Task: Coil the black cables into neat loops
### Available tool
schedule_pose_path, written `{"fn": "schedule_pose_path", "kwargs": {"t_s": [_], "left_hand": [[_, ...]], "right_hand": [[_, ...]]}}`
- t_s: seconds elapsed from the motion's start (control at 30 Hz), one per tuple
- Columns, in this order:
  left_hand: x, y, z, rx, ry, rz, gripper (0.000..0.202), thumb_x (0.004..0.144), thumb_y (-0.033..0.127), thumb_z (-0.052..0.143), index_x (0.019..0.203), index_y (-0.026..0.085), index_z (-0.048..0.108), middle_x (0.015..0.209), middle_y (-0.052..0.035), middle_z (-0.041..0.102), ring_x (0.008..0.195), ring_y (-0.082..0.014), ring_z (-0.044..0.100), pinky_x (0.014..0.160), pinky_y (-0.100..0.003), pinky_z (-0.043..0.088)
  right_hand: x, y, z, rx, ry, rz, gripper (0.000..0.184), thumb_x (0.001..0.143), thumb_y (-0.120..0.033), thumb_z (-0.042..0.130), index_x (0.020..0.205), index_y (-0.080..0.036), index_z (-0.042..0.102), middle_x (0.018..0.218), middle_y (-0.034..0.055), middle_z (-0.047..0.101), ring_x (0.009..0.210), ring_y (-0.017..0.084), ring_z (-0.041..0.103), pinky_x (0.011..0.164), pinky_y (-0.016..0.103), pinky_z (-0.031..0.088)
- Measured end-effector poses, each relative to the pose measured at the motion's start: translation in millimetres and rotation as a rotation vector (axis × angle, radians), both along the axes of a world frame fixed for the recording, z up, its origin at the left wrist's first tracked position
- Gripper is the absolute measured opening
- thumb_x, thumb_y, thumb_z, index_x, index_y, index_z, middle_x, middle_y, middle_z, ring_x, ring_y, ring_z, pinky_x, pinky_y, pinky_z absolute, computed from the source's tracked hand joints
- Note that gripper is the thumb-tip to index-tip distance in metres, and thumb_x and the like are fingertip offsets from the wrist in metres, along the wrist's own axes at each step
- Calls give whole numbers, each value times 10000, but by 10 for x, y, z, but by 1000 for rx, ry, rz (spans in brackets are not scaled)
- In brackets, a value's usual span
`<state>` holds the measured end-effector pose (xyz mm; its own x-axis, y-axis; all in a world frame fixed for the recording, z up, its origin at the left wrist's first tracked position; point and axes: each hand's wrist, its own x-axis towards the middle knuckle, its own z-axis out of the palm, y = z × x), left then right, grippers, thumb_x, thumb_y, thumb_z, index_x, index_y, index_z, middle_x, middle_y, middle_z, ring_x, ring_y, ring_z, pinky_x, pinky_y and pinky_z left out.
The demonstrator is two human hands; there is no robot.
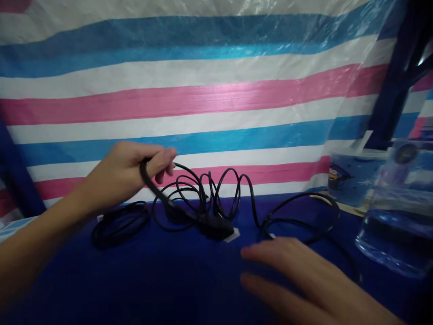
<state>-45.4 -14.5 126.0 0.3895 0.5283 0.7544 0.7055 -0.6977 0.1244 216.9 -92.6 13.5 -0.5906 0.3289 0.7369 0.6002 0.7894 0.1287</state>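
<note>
The black cable [158,193] lies in loose loops on the far half of the blue table [152,289], close to the wall. One end of it is lifted up. The left hand [125,174] has its fingers and thumb closed around this raised part and holds it a little above the table. From the hand, the cable goes down to a dark plug block [216,227] which rests on the table, and several loops stand up just behind the block. One more loop runs to the right along the table.

The right hand [304,275] is open with the fingers stretched out flat, low over the table and near this right loop. It holds nothing. I cannot tell if it touches the cloth.

To the left of the block lies a second, tidy coil [118,223]. At the right edge stands a clear plastic container [395,225], and behind it a blue box [345,174]. A striped sheet [203,99] in pink, blue and white hangs behind everything.
</note>
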Motion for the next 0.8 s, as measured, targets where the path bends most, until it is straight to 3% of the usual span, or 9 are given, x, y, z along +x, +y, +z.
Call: {"fn": "schedule_pose_path", "kwargs": {"t_s": [0.13,0.27,0.37,0.47,0.5,0.57,0.67,0.73,0.8], "left_hand": [[352,130,349,33,-259,-164,408,880,356,455,565,145,606,406,53,442,407,-56,465,465,-206,365],[626,258,622,31,-476,-383,360,871,295,438,606,97,579,417,78,407,530,-60,583,600,-217,427],[708,302,722,21,-572,-431,386,898,340,339,676,101,546,484,66,404,659,-110,634,668,-247,448],[672,334,760,-72,-704,-463,382,923,383,253,742,161,506,525,45,407,672,-123,636,712,-280,489],[637,347,766,-99,-757,-482,368,926,385,246,747,178,492,530,40,401,656,-121,627,731,-291,497],[534,382,769,-101,-833,-533,331,925,370,269,729,199,474,520,40,365,570,-111,579,741,-302,509],[311,444,740,85,-728,-597,333,910,371,340,661,204,486,477,48,331,441,-88,457,700,-297,514],[136,475,705,197,-565,-567,319,862,347,472,593,179,511,464,49,377,433,-64,431,645,-262,487],[-19,492,670,100,-379,-487,253,788,284,603,585,138,564,493,43,457,473,-46,457,572,-209,426]], "right_hand": [[-37,167,369,-67,2,-105,338,824,-137,466,1150,-176,543,1207,123,544,1079,209,546,854,316,496],[-366,436,591,-169,-18,-160,395,823,-210,520,1209,-135,479,1224,142,495,1108,245,502,905,409,462],[-669,650,655,-82,-91,-233,408,792,-183,532,1194,-123,496,1305,182,415,1123,314,484,870,466,458],[-839,814,800,-72,-178,-297,366,745,-121,523,1110,-116,553,1382,198,335,1011,297,565,764,411,498],[-854,847,889,-94,-260,-303,335,732,-99,513,1058,-118,588,1314,184,428,945,275,594,725,388,504],[-835,869,1124,-205,-474,-274,223,722,-85,502,881,-125,653,955,108,628,758,217,623,639,339,497],[-741,812,1519,-437,-621,-137,151,732,-188,551,613,-106,598,519,-13,506,508,117,542,535,259,445],[-669,772,1715,-454,-465,-79,198,743,-232,551,619,-82,588,504,-39,447,503,85,522,555,243,431],[-606,784,1809,-439,-150,13,183,762,-205,500,707,-58,595,571,-36,476,560,79,546,592,238,432]]}}
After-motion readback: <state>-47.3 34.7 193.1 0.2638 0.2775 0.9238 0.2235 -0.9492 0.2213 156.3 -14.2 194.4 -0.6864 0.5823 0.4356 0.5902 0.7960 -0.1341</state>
